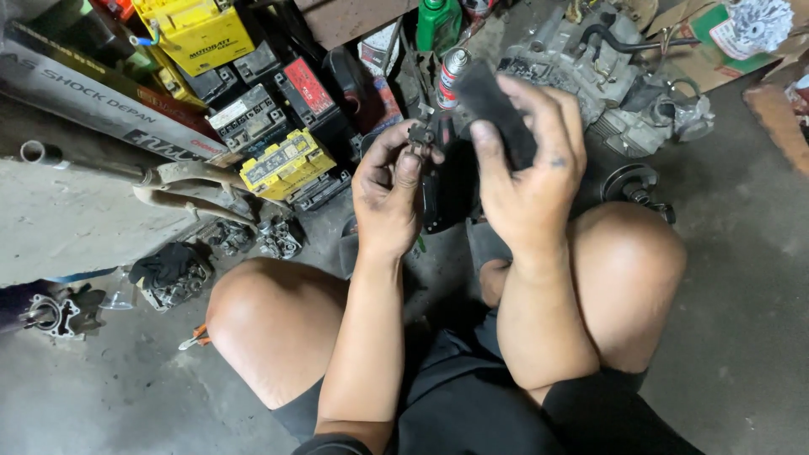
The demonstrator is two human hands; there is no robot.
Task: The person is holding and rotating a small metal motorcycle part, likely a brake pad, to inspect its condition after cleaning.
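Squatting on grey concrete floor [742, 278]. Landmark: black plastic part [447, 190], held above my knees. Left of it: stacked yellow and black batteries [274, 160]; my left hand [389, 195], pinching a small dark connector [420, 135]. Right of it: my right hand [527, 173], closed around a flat black strip [493, 105]; grey metal engine casing [581, 67].

Black shorts, bare arms, grimy fingers [487, 139] (small knuckle mark).

There is just one view. The camera sits on the person's head and looks straight down, close to the two hands, the bare knees [274, 324] and the grey floor [742, 278]. The top edge shows the batteries [282, 164] piled farther away.
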